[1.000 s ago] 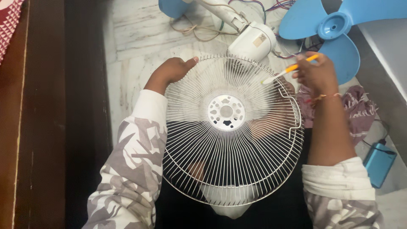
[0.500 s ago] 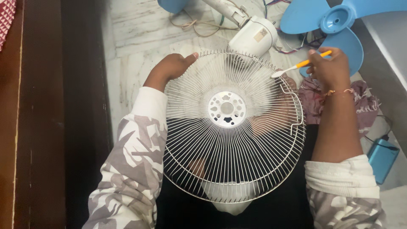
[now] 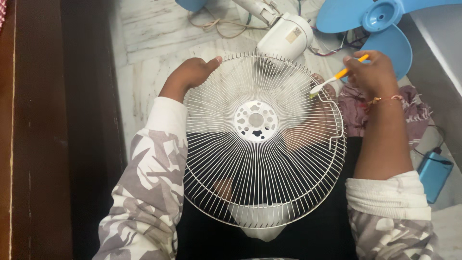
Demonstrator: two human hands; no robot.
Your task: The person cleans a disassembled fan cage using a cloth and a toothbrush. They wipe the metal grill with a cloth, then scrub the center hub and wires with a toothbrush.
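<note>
The right hand (image 3: 371, 72) holds a brush (image 3: 337, 77) with an orange handle, fingers pinched tight around it. The white brush head touches the wires at the upper right edge of the grille (image 3: 262, 139). The left hand (image 3: 190, 74) grips the rim of the grille at its upper left, with the thumb lying along the top wire. The grille is round, white and made of thin wires, with a plate full of holes in its middle. It rests on the person's lap, between both arms. The sleeves have a grey and white pattern.

Just past the grille, a white motor (image 3: 283, 41) lies on the pale floor (image 3: 149, 43) with loose wires beside it. A blue fan blade (image 3: 380, 29) lies near the right hand. A purple cloth (image 3: 414, 115) sits under the right arm, and a small blue box (image 3: 433, 175) is farther right.
</note>
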